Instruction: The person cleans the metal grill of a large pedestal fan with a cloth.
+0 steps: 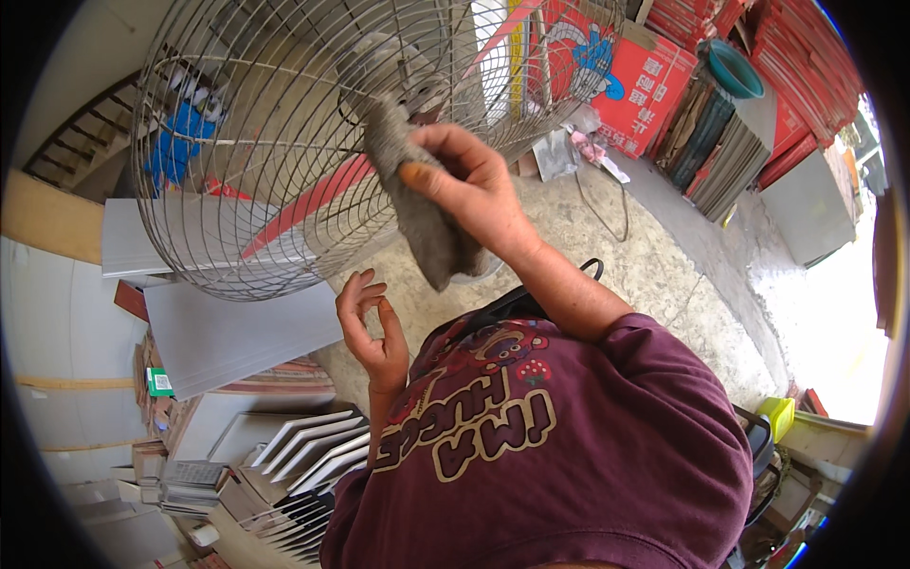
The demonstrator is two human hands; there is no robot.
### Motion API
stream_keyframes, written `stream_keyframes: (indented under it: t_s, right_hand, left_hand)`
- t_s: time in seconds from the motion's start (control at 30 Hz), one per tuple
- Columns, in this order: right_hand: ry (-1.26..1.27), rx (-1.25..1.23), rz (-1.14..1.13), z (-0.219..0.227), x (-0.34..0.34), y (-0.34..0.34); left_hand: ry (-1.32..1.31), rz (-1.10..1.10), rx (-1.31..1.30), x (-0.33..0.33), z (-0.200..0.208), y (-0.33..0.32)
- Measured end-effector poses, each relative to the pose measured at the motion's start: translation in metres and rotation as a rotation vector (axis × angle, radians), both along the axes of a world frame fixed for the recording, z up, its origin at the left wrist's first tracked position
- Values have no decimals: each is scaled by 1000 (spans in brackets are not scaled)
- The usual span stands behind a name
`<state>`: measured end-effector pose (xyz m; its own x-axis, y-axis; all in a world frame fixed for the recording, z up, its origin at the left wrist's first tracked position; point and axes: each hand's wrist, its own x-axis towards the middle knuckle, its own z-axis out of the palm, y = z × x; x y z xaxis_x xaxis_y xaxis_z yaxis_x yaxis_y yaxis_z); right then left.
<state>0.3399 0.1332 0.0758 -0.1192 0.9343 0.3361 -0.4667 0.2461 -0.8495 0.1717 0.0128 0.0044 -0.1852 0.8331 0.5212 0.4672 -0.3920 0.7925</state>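
Note:
A large fan with a round wire guard (204, 275) stands in front of me, and a red blade (308, 204) shows through the wires. My right hand (469, 185) pinches a grey, dirty-looking cloth (431, 237) between thumb and fingers. The cloth hangs down from the hand, and its upper end lies against the fan's middle, near the grey motor housing (374, 66). Whether it touches the housing is hard to make out. Lower and to the left, my left hand (370, 332) is raised with its fingers loosely bent and apart, holding nothing.
Grey flat panels (237, 332) lie at the left below the fan. White tiles or boards (303, 441) stand in a rack at lower left. Red cardboard (649, 90), stacked sheets and a teal basin (736, 71) are at upper right. A thin cord loop (626, 223) lies on the concrete floor (664, 294).

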Motion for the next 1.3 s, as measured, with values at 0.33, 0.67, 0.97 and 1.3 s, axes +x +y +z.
stream_keyframes:
  t_s: [0.33,0.67,0.97,1.3]
  right_hand:
    - [133,-95,-23,3,27,12]
    - [373,-152,-402,3,84,32]
    - [197,26,-261,26,60,23]
    - [-28,69,173,31,8,1]
  left_hand:
    - [-25,-60,-56,12,-3,3]
    - [-59,-98,-104,21,-9,9]
    - [-84,-80,-102,31,-14,13]
    - [-69,-24,-115,35,-20,10]
